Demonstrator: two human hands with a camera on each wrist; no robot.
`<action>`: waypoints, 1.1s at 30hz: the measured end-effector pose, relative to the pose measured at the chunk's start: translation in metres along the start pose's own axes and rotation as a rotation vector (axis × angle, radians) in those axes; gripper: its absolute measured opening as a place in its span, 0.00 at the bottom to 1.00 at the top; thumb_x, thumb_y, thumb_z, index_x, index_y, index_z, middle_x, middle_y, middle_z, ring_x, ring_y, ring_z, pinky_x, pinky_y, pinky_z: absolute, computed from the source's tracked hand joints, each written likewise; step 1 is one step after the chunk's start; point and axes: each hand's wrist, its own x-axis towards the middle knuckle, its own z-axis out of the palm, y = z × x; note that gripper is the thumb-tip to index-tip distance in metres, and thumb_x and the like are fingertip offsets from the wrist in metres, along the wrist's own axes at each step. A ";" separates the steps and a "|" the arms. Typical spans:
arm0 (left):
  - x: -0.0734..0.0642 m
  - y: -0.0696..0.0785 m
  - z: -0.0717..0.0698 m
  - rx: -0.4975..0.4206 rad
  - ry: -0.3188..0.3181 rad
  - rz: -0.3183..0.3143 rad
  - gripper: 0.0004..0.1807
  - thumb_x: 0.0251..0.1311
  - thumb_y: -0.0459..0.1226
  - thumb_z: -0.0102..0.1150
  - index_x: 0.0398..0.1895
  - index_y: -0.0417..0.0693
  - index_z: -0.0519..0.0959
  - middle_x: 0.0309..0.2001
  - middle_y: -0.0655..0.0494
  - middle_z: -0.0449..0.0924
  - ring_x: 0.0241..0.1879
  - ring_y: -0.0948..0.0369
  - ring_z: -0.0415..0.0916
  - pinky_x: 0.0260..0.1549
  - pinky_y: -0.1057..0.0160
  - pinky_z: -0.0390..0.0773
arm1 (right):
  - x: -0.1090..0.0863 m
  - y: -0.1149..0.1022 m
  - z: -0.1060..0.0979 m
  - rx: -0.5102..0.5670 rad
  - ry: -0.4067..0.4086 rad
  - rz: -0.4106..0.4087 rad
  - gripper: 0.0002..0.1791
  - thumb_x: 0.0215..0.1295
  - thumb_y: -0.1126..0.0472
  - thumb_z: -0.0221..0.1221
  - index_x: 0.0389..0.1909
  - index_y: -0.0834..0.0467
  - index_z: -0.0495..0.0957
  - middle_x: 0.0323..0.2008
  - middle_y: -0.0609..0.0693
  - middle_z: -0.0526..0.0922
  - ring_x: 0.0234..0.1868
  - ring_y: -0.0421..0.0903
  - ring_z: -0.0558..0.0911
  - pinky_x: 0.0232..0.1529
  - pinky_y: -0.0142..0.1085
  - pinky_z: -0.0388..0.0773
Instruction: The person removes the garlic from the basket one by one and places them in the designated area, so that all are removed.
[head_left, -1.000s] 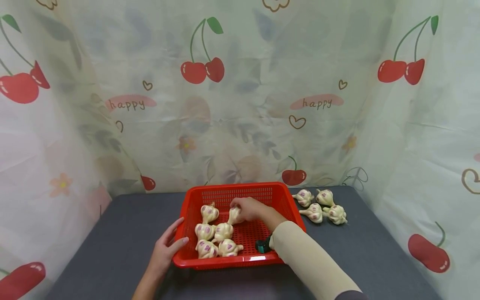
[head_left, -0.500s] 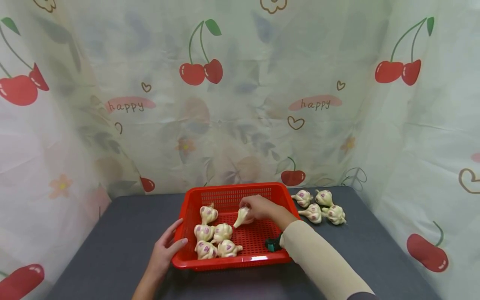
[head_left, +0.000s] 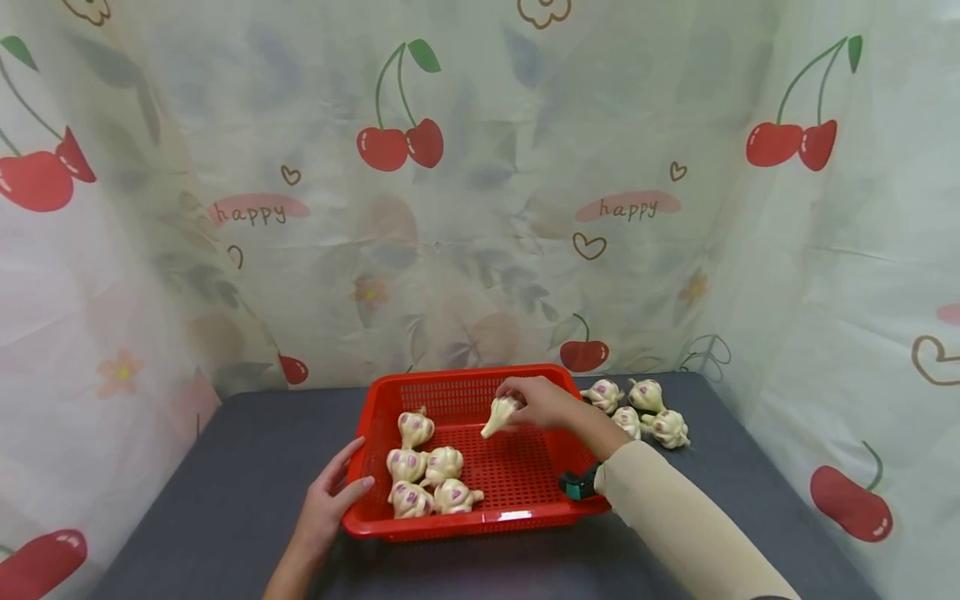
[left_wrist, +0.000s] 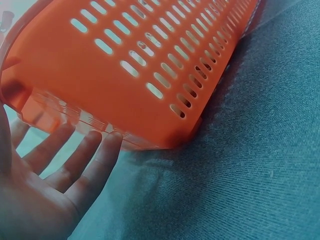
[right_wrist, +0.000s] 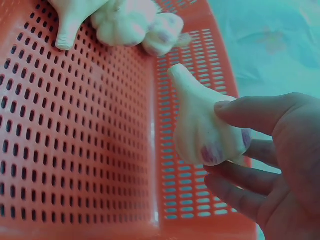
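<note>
A red plastic basket (head_left: 517, 517) with slotted walls stands on the dark table. My left hand (head_left: 327, 497) holds its left rim, thumb over the edge and fingers against the outer wall (left_wrist: 75, 172). Inside, above the basket floor, my right hand (head_left: 543, 404) grips a garlic bulb (head_left: 498, 414) between thumb and fingers. In the right wrist view this bulb (right_wrist: 207, 127) has its stem pointing up and left. Several other garlic bulbs (head_left: 444, 464) lie grouped in the left part of the basket, one (head_left: 415, 428) of them farther back.
More garlic bulbs (head_left: 667, 428) lie on the table just right of the basket; my right forearm partly covers one (head_left: 627, 422). A printed curtain (head_left: 472, 275) closes off the back and sides. Dark table (head_left: 247, 492) surface extends left of the basket.
My right hand has moved right with the garlic bulb, away from the other bulbs in the basket, and appears raised. My left hand stays at the rim.
</note>
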 end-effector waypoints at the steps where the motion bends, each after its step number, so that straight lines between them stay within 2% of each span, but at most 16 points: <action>1: 0.000 0.000 0.000 -0.001 0.001 0.000 0.33 0.65 0.36 0.59 0.73 0.51 0.61 0.68 0.38 0.63 0.58 0.40 0.72 0.41 0.51 0.82 | -0.003 0.000 -0.003 -0.002 0.007 -0.008 0.19 0.58 0.62 0.69 0.51 0.53 0.78 0.42 0.46 0.81 0.39 0.41 0.78 0.41 0.35 0.78; 5: 0.000 0.000 0.001 0.000 0.001 0.001 0.33 0.65 0.36 0.59 0.73 0.51 0.61 0.68 0.37 0.63 0.58 0.40 0.72 0.41 0.51 0.82 | -0.014 0.002 -0.017 -0.007 0.052 -0.033 0.21 0.59 0.61 0.68 0.53 0.53 0.78 0.42 0.45 0.80 0.39 0.41 0.78 0.41 0.37 0.77; 8: 0.001 -0.001 0.001 0.002 -0.001 0.001 0.34 0.65 0.36 0.59 0.73 0.51 0.60 0.68 0.37 0.63 0.58 0.40 0.72 0.41 0.51 0.82 | -0.022 0.006 -0.026 -0.001 0.097 -0.025 0.20 0.60 0.62 0.66 0.54 0.53 0.78 0.43 0.45 0.80 0.39 0.43 0.77 0.41 0.38 0.77; 12: 0.000 -0.001 0.001 0.004 0.001 0.004 0.33 0.65 0.36 0.59 0.73 0.51 0.61 0.68 0.37 0.63 0.58 0.40 0.72 0.40 0.52 0.82 | -0.033 0.011 -0.037 0.065 0.168 0.014 0.20 0.60 0.64 0.63 0.55 0.56 0.77 0.46 0.48 0.80 0.43 0.47 0.78 0.40 0.39 0.77; 16: -0.001 0.000 0.001 0.001 0.004 0.009 0.33 0.65 0.36 0.59 0.72 0.51 0.62 0.68 0.37 0.63 0.58 0.39 0.71 0.41 0.51 0.82 | -0.046 0.023 -0.044 0.109 0.276 0.016 0.21 0.61 0.66 0.60 0.57 0.58 0.76 0.49 0.53 0.80 0.49 0.52 0.79 0.41 0.41 0.78; 20: -0.001 0.000 0.001 0.012 0.010 0.008 0.32 0.65 0.37 0.60 0.72 0.51 0.63 0.68 0.38 0.64 0.59 0.40 0.71 0.41 0.52 0.82 | -0.059 0.038 -0.049 0.097 0.399 0.010 0.21 0.63 0.64 0.60 0.58 0.57 0.75 0.52 0.54 0.80 0.50 0.55 0.80 0.41 0.44 0.79; 23: 0.000 0.000 0.000 0.021 0.017 0.004 0.32 0.64 0.37 0.60 0.71 0.52 0.63 0.67 0.39 0.64 0.58 0.40 0.71 0.41 0.52 0.82 | -0.069 0.049 -0.049 0.085 0.480 0.044 0.22 0.64 0.60 0.62 0.59 0.56 0.74 0.53 0.56 0.80 0.50 0.55 0.80 0.41 0.46 0.80; 25: 0.000 -0.001 0.000 0.018 0.018 0.009 0.32 0.64 0.36 0.60 0.71 0.52 0.63 0.67 0.39 0.64 0.58 0.40 0.71 0.41 0.52 0.82 | -0.076 0.056 -0.049 0.089 0.529 0.080 0.22 0.65 0.60 0.62 0.60 0.56 0.74 0.54 0.58 0.80 0.51 0.57 0.80 0.38 0.45 0.80; 33: 0.000 -0.002 0.000 -0.002 -0.002 0.007 0.33 0.66 0.36 0.58 0.73 0.51 0.60 0.68 0.37 0.62 0.58 0.40 0.71 0.40 0.52 0.82 | -0.105 0.080 -0.048 0.068 0.680 0.182 0.25 0.64 0.62 0.64 0.61 0.61 0.72 0.52 0.64 0.79 0.51 0.62 0.78 0.44 0.55 0.77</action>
